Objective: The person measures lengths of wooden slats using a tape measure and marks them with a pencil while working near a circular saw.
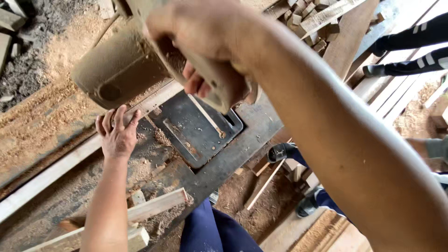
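Observation:
My right hand (200, 42) is closed around the dusty handle (223, 88) of a saw raised close to the camera; its round motor housing (116, 70) is coated in sawdust. My left hand (117, 135) lies flat, fingers spread, on a long wooden board (51, 172) that runs across the dark metal saw table (254, 126). Below the saw sits a dark base plate (198, 135) with a narrow slot and a thin wood sliver on it.
Short wood offcuts (156, 205) lie near the table's front edge. Sawdust (51, 98) covers the left side. Stacked timber pieces (322, 23) sit at the top right. Another person's legs (410, 51) stand at the right, and sandalled feet (282, 151) show below the table.

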